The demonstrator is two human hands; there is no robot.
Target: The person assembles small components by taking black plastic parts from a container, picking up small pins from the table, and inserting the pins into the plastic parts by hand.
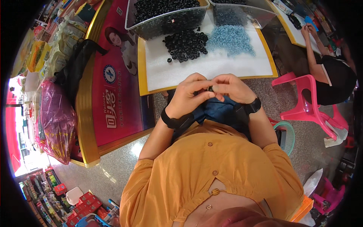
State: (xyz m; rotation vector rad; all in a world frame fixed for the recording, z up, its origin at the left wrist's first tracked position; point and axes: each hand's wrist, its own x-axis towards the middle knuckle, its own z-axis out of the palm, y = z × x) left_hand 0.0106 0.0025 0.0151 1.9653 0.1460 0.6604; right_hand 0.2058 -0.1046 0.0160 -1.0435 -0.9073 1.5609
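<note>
White in the middle and yellow at the edge, the table (166, 77) is right in front of me. Two clear tubs (155, 31) stand at its far side, and the left one has lots of black bits in it. Near them a blue pile (231, 41) lies beside a black pile (185, 45). My left hand (189, 92) and right hand (234, 90) meet by the near edge. Both pinch one tiny black ring (210, 89), partly hidden by my fingers.
</note>
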